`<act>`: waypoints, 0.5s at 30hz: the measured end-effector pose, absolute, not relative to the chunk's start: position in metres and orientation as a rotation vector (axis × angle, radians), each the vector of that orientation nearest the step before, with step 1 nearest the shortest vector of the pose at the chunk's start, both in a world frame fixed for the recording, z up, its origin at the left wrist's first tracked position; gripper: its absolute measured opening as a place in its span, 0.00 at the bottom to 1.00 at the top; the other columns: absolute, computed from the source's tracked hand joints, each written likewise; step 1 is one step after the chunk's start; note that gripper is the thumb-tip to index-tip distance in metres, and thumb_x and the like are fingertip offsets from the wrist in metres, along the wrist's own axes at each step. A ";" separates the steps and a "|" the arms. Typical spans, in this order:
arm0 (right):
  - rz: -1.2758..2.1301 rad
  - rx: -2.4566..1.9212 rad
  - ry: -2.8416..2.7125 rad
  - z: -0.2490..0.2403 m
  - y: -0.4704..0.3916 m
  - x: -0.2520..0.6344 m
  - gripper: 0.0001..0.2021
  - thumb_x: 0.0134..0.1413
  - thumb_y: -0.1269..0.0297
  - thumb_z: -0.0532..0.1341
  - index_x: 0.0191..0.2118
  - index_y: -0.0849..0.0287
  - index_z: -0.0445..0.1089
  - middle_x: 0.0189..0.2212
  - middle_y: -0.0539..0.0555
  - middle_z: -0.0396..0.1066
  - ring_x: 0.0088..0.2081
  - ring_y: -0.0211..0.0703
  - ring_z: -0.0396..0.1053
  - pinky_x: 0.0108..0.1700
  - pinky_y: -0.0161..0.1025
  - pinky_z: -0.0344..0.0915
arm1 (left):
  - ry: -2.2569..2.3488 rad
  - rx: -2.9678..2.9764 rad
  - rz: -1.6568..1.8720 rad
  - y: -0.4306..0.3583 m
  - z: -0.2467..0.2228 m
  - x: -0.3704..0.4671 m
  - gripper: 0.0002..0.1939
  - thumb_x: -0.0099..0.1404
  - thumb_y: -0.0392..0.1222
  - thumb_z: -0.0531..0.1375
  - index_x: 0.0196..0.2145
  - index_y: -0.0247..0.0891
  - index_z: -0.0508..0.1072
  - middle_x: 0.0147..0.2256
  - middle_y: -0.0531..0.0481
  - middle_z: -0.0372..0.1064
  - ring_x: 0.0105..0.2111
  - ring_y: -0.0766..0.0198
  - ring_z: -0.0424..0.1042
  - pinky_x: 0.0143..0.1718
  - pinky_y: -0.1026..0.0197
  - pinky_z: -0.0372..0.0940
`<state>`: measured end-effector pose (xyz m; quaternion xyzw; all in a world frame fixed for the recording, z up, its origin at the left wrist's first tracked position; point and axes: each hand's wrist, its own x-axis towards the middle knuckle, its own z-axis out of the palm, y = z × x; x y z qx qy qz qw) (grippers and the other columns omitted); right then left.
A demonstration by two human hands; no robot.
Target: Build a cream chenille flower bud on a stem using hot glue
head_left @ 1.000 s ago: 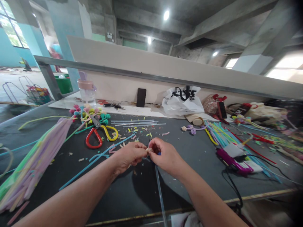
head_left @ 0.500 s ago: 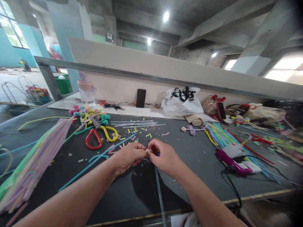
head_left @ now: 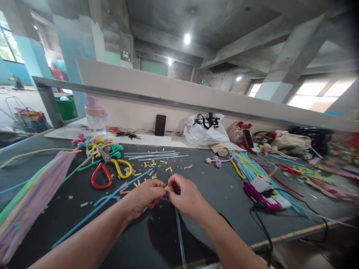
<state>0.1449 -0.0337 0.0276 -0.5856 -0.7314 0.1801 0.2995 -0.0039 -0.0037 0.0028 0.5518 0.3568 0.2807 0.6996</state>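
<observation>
My left hand (head_left: 148, 193) and my right hand (head_left: 184, 194) meet low in the middle of the view. Thumbs and fingers of both are closed on a small cream fuzzy piece (head_left: 167, 188), mostly covered by the fingertips. It looks like pipe cleaner. Under the right hand, a dark object with a bit of blue shows only in part. From there a clear glue stick (head_left: 180, 235) runs toward the table's front edge. Left of my hands are scissors (head_left: 101, 175) with one red and one yellow handle, and a light blue pipe cleaner (head_left: 103, 207).
Pipe cleaner bundles lie at left (head_left: 42, 198) and right (head_left: 244, 164). Cut scraps and clear sticks (head_left: 154, 155) are beyond my hands. A purple device (head_left: 262, 198) with cables sits at right. A phone (head_left: 160, 125), white bag (head_left: 206, 129) and lidded bottle (head_left: 96, 116) line the back panel.
The whole scene has shifted left and slightly down in view as my head turned. Both hands keep the same pinch on the small cream piece, with hardly any finger movement.
</observation>
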 end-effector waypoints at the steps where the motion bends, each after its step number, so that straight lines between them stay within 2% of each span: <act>1: 0.474 -1.557 -1.942 0.028 -0.034 0.145 0.04 0.42 0.72 0.55 0.28 0.57 0.63 0.21 0.45 0.63 0.23 0.34 0.59 0.27 0.31 0.55 | 0.790 1.221 0.626 -0.004 0.004 -0.004 0.06 0.49 0.39 0.57 0.26 0.35 0.63 0.18 0.61 0.49 0.17 0.76 0.45 0.18 0.68 0.36; 6: 0.522 -1.515 -1.951 0.029 -0.036 0.151 0.04 0.42 0.71 0.56 0.29 0.58 0.63 0.21 0.45 0.63 0.24 0.34 0.59 0.27 0.31 0.55 | 0.786 1.144 0.645 -0.007 0.013 -0.005 0.09 0.51 0.42 0.59 0.24 0.35 0.62 0.18 0.60 0.50 0.17 0.75 0.49 0.17 0.69 0.37; 11: 0.597 -1.462 -1.946 0.030 -0.036 0.160 0.04 0.44 0.71 0.57 0.29 0.59 0.63 0.21 0.45 0.63 0.24 0.33 0.59 0.27 0.30 0.55 | 0.746 1.043 0.609 -0.009 0.021 -0.005 0.08 0.52 0.41 0.57 0.26 0.32 0.67 0.23 0.55 0.59 0.18 0.76 0.54 0.14 0.71 0.37; 13: 0.676 -1.423 -1.937 0.032 -0.036 0.164 0.04 0.44 0.73 0.57 0.30 0.59 0.63 0.21 0.45 0.63 0.24 0.32 0.59 0.27 0.30 0.56 | 0.691 1.038 0.600 -0.010 0.022 -0.005 0.09 0.53 0.41 0.57 0.27 0.31 0.70 0.24 0.53 0.62 0.19 0.76 0.57 0.13 0.72 0.41; 15: 0.741 -1.380 -1.937 0.035 -0.037 0.167 0.05 0.44 0.74 0.56 0.30 0.59 0.62 0.22 0.45 0.63 0.24 0.32 0.59 0.28 0.30 0.57 | 0.651 1.040 0.591 -0.011 0.023 -0.005 0.10 0.54 0.42 0.58 0.28 0.30 0.71 0.23 0.52 0.64 0.19 0.74 0.60 0.14 0.73 0.49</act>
